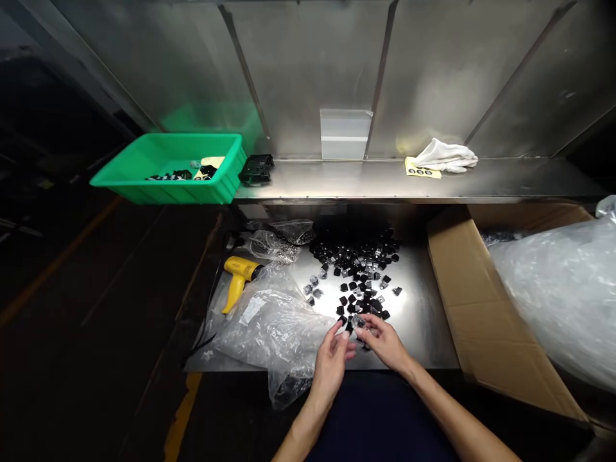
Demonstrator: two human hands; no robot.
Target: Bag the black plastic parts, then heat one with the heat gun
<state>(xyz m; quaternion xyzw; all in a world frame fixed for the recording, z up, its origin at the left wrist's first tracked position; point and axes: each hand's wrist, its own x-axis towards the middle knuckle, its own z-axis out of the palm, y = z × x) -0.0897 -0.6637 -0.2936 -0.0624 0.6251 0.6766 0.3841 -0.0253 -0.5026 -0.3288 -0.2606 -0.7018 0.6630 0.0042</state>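
Transparent, a small part (358,322) is pinched by the right hand (384,340) above the bench (422,321); whether anything is gripped by the left hand (332,356) cannot be told. If loosely held, it could be lost among scattered black pieces (343,287).

a shiny gray metal wall (298,70) stands at the back, with dark strips (385,70) going up it. a long metal shelf (298,186) runs along it. light shines on the metal table (428,321) below. the floor (106,289) is very dark, with a yellow line (183,410).
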